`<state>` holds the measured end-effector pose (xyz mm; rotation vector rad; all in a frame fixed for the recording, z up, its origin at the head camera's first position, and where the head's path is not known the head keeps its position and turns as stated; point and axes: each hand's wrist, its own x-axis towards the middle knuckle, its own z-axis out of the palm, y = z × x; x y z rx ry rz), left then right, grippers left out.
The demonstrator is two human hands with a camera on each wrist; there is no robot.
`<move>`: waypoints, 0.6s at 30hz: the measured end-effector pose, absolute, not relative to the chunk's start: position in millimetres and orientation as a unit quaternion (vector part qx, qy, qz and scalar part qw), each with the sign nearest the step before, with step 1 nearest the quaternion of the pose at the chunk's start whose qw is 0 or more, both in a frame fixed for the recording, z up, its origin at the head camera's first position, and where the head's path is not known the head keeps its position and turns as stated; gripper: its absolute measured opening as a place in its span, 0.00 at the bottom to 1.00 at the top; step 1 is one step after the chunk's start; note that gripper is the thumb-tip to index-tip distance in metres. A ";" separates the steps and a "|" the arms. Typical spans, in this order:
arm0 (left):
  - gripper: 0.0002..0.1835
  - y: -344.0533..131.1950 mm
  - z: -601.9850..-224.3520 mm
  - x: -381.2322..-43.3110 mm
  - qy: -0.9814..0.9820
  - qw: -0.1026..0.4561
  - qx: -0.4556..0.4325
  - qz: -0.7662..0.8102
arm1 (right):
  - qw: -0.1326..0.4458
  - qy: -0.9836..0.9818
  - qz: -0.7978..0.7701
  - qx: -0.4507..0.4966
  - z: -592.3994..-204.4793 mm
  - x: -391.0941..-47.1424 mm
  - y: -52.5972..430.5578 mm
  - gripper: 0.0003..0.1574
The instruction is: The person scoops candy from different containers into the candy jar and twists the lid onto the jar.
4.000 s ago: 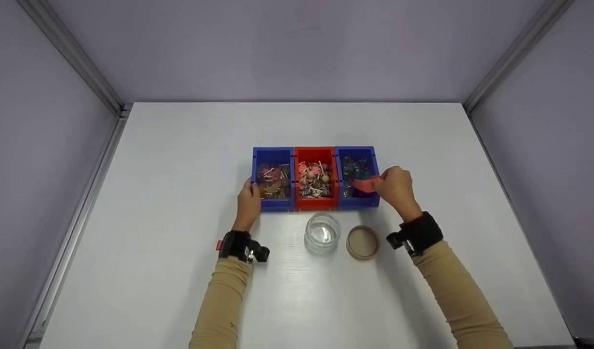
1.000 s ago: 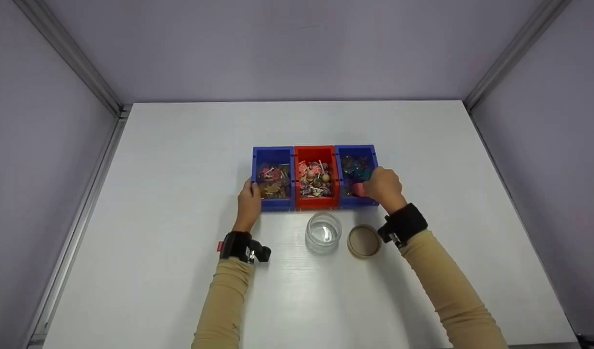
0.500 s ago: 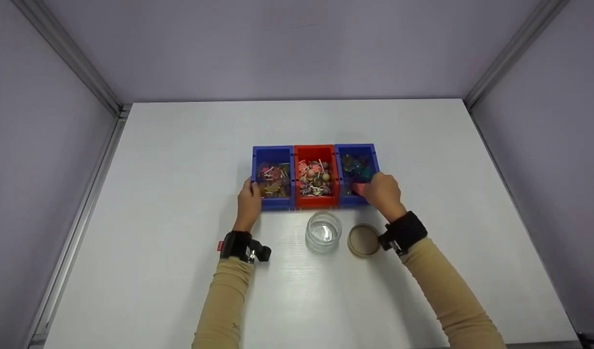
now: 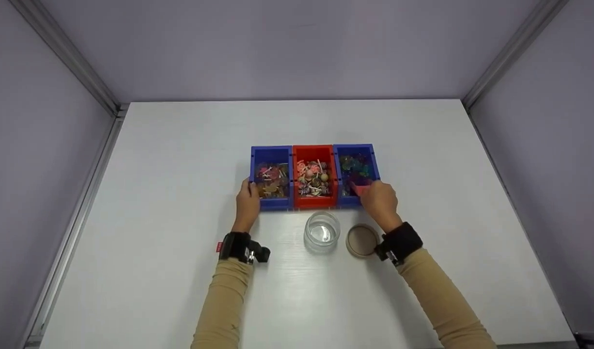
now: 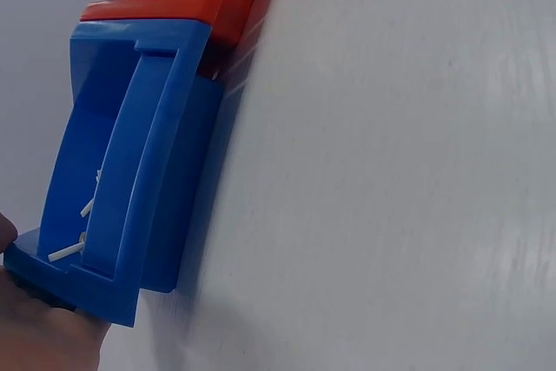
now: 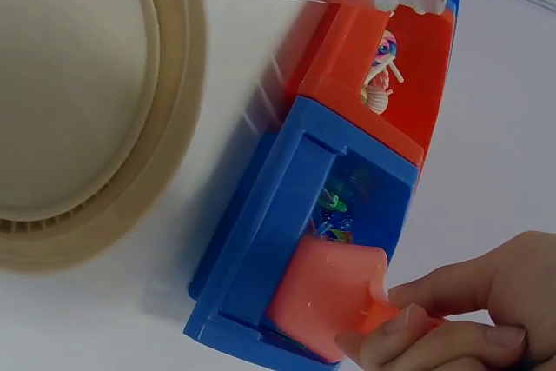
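Note:
My left hand [image 4: 247, 204] grips the outer side wall of the left blue bin [image 4: 271, 203], thumb over the rim. In the right wrist view, my right hand [image 6: 460, 310] pinches the handle of a small pinkish-red scoop [image 6: 326, 288]. The scoop's head is down inside the right blue bin [image 6: 261, 241], among small translucent colored pieces [image 4: 354, 166]; how much it carries is hidden. Between the blue bins stands a red bin [image 4: 314, 202] of little lollipop-like pieces [image 4: 314, 178]. More stick pieces [image 4: 273, 179] lie in the left bin.
A clear glass jar [image 4: 322, 229] stands open on the white table [image 4: 180, 160] in front of the red bin. Right of it lies a round beige lid [image 4: 362, 241], under the right wrist's camera. Grey walls [image 4: 297, 53] enclose the table.
My right hand has moved down and left with the scoop, whose head now sits deeper in the right blue bin. The left hand keeps its hold on the left bin.

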<state>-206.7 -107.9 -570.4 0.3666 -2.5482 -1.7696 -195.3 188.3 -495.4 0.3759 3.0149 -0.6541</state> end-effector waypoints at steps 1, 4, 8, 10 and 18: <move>0.23 -108.2 -570.6 -207.1 -0.813 0.004 0.119 -0.570 | 0.014 0.969 -0.213 0.121 -496.4 -195.1 188.3 0.21; 0.23 -108.7 -570.8 -208.5 -0.803 0.000 0.124 -0.582 | 0.007 0.969 -0.216 0.120 -497.6 -194.6 188.2 0.17; 0.23 -109.7 -570.1 -208.6 -0.799 -0.001 0.126 -0.588 | 0.001 0.969 -0.216 0.119 -498.8 -193.8 187.8 0.18; 0.23 -110.0 -569.6 -208.2 -0.801 -0.001 0.126 -0.585 | 0.001 0.969 -0.217 0.118 -500.9 -193.5 188.4 0.18; 0.22 -108.8 -568.3 -206.5 -0.808 0.012 0.118 -0.577 | 0.029 0.963 -0.236 0.126 -522.2 -187.8 189.1 0.19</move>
